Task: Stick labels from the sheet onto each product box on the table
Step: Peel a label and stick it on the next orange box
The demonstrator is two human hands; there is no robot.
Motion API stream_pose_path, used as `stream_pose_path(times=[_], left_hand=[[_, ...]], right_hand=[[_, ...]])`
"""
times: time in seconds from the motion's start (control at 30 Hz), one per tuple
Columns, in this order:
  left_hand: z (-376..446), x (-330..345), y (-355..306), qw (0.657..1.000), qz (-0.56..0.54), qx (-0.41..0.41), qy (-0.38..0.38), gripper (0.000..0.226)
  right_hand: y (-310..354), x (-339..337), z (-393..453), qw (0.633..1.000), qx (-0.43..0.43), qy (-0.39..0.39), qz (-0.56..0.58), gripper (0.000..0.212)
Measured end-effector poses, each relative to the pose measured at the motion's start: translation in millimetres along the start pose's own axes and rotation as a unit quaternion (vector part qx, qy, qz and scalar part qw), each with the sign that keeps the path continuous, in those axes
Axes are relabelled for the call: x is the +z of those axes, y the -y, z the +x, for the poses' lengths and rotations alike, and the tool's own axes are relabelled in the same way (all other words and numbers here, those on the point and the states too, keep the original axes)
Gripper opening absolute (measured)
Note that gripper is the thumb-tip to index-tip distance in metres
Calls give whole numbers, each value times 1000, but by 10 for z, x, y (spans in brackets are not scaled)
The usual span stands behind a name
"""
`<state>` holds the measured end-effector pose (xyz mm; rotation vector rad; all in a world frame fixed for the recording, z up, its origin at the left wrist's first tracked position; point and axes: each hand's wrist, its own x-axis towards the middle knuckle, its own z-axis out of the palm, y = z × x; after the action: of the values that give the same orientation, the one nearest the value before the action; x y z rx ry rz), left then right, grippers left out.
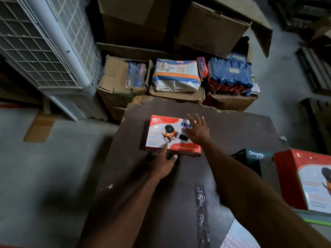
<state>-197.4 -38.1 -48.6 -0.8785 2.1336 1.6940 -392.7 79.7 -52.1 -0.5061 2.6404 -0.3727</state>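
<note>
A view from a head camera looks down at a dark brown bench (232, 133) with a chipped far edge. Nearest the viewer, at the bottom right, a corner of a pale sheet (240, 238) with a faint red grid lies on the bench; whether it carries labels is too blurred to tell. A strip of crinkled clear tape (201, 203) lies just left of it.

Two bare forearms reach forward to a flat box (161, 133) lying face up in the middle of the bench. The box is red and white, with a picture of an orange and black tape dispenser, blue lettering at the upper right and a red band of white text along the near edge. The left hand (165, 161) rests at the box's near edge, index finger straight and pointing onto the lid, thumb against the near side; its grip is open. The right hand (197, 131) lies with its fingers spread and straight over the box's right half, grip open, holding nothing.

At the right edge stand a dark box (254, 158) marked Omada and a larger red box (304, 176) with the same dispenser picture.

Beyond the bench, open cartons (116, 83) hold packs (176, 76) of white, blue and orange wrapped goods. Larger brown cartons stack behind. A white wire-grilled unit (44, 42) stands at far left on the grey floor.
</note>
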Motion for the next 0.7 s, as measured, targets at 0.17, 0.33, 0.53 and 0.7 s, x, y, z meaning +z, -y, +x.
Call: stream_pose_path(times=[0.17,0.33,0.53,0.7], left_hand=[[-5,-95,139,1000,-6,-19,6,73],[-119,-98,292,1000,-18,9,-19,76],[-399,-60,748,996,-41,57,-45,85],[-722,24,788,976,-141,109,-125,64]], right_hand=[[-19,52,62,999,1,27,-23,69],[-13,226,-323,997,63,20,37,69],[-66,563,-1150,941,81,7,329,33],[14,705,-1702,892,137,2,431,50]])
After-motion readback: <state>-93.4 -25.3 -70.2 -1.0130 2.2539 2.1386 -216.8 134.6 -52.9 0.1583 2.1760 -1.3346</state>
